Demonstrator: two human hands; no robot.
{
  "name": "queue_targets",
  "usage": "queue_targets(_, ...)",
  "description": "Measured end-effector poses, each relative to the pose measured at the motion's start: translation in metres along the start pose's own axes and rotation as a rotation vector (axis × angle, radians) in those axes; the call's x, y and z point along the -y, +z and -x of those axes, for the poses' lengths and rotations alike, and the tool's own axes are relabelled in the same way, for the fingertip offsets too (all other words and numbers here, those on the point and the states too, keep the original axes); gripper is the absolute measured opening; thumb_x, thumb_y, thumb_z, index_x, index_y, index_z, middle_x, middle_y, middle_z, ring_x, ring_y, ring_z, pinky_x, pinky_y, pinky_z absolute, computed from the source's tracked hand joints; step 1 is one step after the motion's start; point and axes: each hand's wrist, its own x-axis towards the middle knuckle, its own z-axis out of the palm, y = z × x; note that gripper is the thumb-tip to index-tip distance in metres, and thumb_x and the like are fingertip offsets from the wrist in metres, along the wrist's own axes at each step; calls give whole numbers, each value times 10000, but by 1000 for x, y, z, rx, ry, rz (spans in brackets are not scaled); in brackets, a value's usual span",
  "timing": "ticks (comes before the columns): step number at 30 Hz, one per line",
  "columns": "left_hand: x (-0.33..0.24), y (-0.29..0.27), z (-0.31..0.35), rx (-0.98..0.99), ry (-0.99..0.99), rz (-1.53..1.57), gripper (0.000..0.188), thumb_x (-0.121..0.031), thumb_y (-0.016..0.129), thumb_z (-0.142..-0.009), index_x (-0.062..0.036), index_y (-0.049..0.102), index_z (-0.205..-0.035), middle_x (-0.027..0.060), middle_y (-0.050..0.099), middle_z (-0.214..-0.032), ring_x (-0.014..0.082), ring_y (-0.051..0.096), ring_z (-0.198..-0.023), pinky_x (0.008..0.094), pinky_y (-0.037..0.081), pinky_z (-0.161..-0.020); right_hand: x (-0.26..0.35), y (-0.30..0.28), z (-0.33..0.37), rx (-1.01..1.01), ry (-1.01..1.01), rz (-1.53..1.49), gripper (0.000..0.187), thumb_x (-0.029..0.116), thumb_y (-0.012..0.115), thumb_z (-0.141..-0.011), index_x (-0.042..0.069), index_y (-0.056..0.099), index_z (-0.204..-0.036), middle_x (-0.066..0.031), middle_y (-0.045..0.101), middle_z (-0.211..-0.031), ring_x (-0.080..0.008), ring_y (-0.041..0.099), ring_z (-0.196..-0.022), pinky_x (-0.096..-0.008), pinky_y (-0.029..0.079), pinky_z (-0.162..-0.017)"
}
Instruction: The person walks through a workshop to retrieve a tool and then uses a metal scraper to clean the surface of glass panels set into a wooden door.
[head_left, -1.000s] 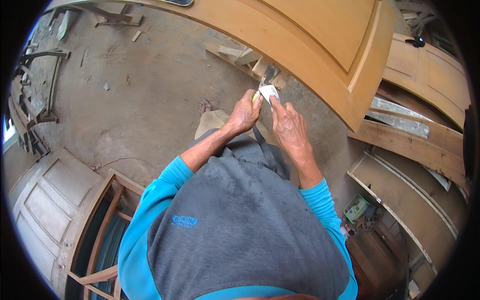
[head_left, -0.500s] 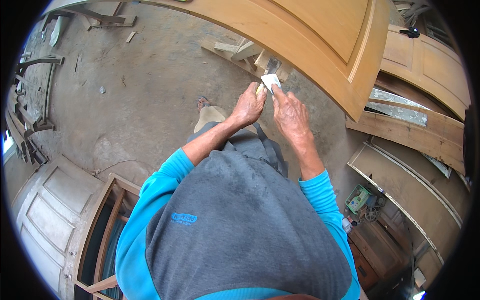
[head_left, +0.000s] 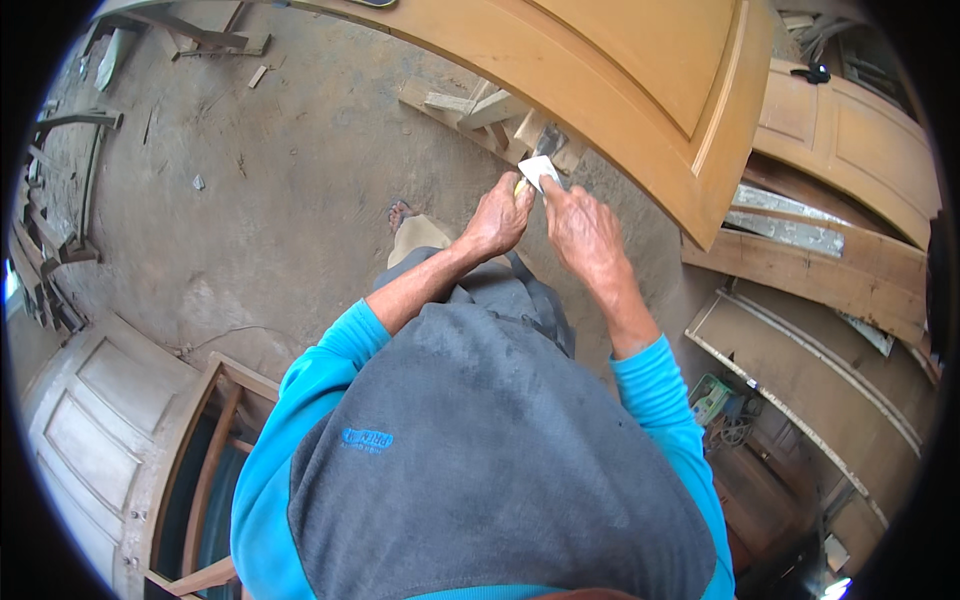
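My left hand (head_left: 498, 218) is closed around a putty knife whose yellow grip barely shows. Its greyish metal blade (head_left: 549, 140) points away from me. In my right hand (head_left: 588, 232) I pinch a small flat white piece (head_left: 537, 168), held against or just over the putty knife; the overlap hides whether they touch. I cannot make out the white piece's material. Both hands are close together in front of my body, just short of the edge of a panelled, yellowish-brown wooden door (head_left: 610, 105) lying raised before me.
Wooden supports (head_left: 480, 112) stand under the door's near side. A second panelled door (head_left: 850, 130) and stacked boards (head_left: 810, 275) lie at right. At lower left are a pale door (head_left: 95, 420) and a wooden frame (head_left: 205, 470). Timber scraps (head_left: 200, 35) lie at far left.
The white piece has shifted slightly down and left, and more of the putty knife's blade shows beyond it. My right forearm has moved a little to the right. The view has shifted slightly.
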Motion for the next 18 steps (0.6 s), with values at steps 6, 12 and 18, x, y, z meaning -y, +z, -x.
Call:
queue_targets(6, 2, -2, 1, 15, 13, -62, 379, -346, 496, -1085, 28, 523, -1034, 250, 636, -847, 368, 652, -810, 481, 506, -763, -10, 1, -16, -205, -4, -128, 364, 189, 577, -1027, 100, 630, -1376, -310, 705, -969, -487, 705, -954, -566, 568, -812)
queue_targets(12, 6, -1, -4, 31, 25, -99, 378, -351, 505, -1087, 17, 516, -1003, 199, 622, -802, 309, 629, -756, 454, 508, -739, -22, -5, -29, -154, 56, -225, 362, 195, 580, -1030, 79, 641, -1367, -309, 712, -1032, -483, 701, -981, -564, 552, -833)
queue_targets(18, 2, -7, -7, 54, -3, -119, 351, -327, 499, -1097, 18, 514, -1033, 176, 650, -817, 287, 647, -768, 434, 515, -732, -14, -13, -30, -87, 54, -103, 316, 173, 543, -1022, 19, 647, -1279, -309, 711, -988, -483, 696, -955, -585, 550, -832)
